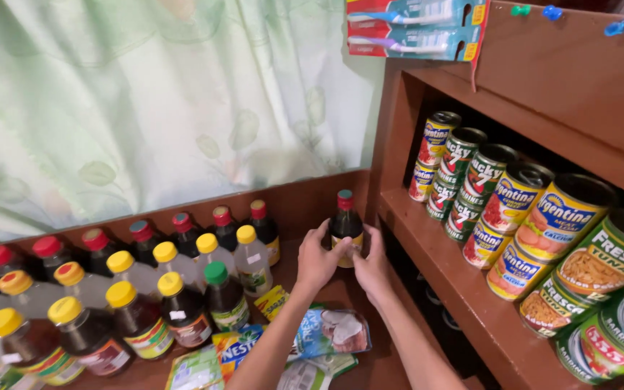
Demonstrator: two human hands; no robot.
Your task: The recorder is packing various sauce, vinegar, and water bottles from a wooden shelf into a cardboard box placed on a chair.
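On brown wooden counter, green leafy curtain behind. Both hands wrap one dark bottle with red cap, near middle: left hand at its 9 o'clock, right hand at 3. About nineteen capped bottles at 8 o'clock. Wooden shelf at 3 o'clock, about thirteen cans. Few snack packets at 6. Two toothbrush packs at 12.

A pale green leaf-print curtain hangs behind, lit softly; a low brown wooden ledge runs beneath it; a brown wooden shelf unit stands at right; packaged toothbrushes hang above.
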